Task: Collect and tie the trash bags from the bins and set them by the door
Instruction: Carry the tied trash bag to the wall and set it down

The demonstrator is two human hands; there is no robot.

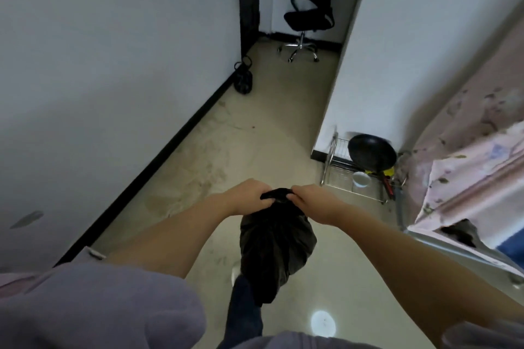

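Note:
A black trash bag (276, 246) hangs in front of me above the floor, its body bulging below its gathered top. My left hand (249, 193) and my right hand (307, 195) both grip the twisted top of the bag, close together with the black plastic stretched between them. A second, smaller black tied bag (243, 81) sits on the floor against the left wall, near a dark door frame (249, 0).
A black office chair (310, 11) stands at the far end of the corridor. A metal dish rack (354, 176) with a black pan (371, 153) and a white bowl sits at the right wall's corner. A bed with pink floral bedding (470, 156) fills the right side.

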